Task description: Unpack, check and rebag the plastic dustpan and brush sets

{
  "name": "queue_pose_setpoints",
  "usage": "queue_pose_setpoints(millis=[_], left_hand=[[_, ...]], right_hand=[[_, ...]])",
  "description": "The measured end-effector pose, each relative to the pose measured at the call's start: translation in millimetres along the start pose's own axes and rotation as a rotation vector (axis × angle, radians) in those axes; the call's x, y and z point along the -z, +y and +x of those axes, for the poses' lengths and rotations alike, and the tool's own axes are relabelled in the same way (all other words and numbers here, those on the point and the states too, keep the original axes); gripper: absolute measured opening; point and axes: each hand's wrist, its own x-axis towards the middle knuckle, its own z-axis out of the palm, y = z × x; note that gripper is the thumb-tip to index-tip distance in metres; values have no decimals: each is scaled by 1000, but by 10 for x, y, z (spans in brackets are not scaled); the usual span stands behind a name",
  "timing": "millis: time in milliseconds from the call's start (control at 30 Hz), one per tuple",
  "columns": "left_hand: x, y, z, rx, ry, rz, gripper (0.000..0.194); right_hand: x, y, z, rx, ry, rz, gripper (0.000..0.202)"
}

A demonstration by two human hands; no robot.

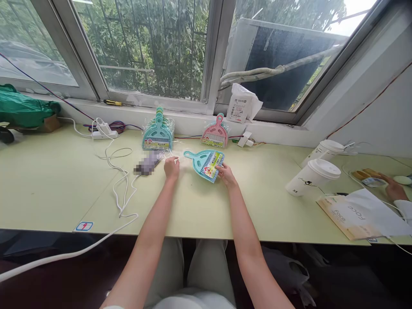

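Observation:
A small turquoise dustpan (199, 162) with a blue-bristled brush and a printed label card lies tilted above the table. My right hand (226, 175) grips its wide end at the label, thumb over the card. Left of the handle, my left hand (171, 168) is closed, fingers pinched on what looks like clear plastic film; the film's outline is faint. Behind stand several turquoise dustpan sets (157, 133) in clear bags, stacked upright against the wall. A pink dustpan set (215, 132), also bagged, leans farther right.
A blurred dark item (148, 163) with a white cable lies left of my left hand. A power strip (104, 134) stands behind it. Paper cups (313, 177), a paper bag (357, 214) and another person's hand (394, 189) are at the right. A box (240, 107) rests on the sill.

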Motion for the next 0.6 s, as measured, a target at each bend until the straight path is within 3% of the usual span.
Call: queue_pose_setpoints(millis=[100,233,433,500,600], left_hand=[[39,40,7,-30,146,-163,25],[79,99,4,-18,264,-289,24],[61,214,-43,-15,251,-267,23],[33,277,-82,27,256,-247,22],[2,367,-145,44,246,-249,24]], right_hand=[[-66,-9,-49,4,-58,-37,28],[-130,42,-33,55,-12,-21,24],[-129,142,49,79,168,62,20],[-151,167,54,49,150,65,20],[-213,187,38,-14,18,33,24]])
